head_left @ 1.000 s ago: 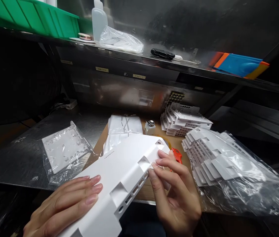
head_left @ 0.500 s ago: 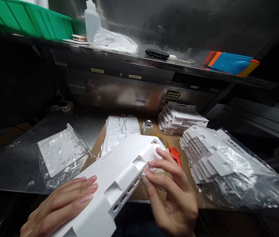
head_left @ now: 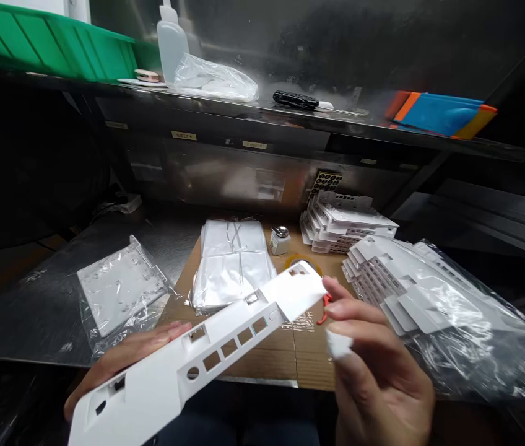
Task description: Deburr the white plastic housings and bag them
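A white plastic router housing (head_left: 229, 341), with a row of port cut-outs along its edge, is tilted in front of me. My left hand (head_left: 127, 356) grips it from behind, its fingers partly hidden by the shell. Between the thumb and fingers of my right hand (head_left: 378, 365) is a small white wad of cloth (head_left: 338, 344); whether it is cloth or tissue I cannot tell for sure. The fingertips of that hand are close to the housing's right end. Beneath the shell lies a cardboard sheet (head_left: 309, 362).
White plastic bags (head_left: 232, 266) lie tied behind the housing, near a metal-topped bottle (head_left: 280, 240) and yellow tape (head_left: 321, 266). White housings (head_left: 346, 214) are stacked at right, more housings (head_left: 397, 279) on plastic film. Another panel (head_left: 123, 282) lies left. A shelf (head_left: 225, 111) crosses above.
The housing has been turned so its port edge faces me more, and its right end sits lower. My right hand has moved right, off the port edge, with the white wad now visible.
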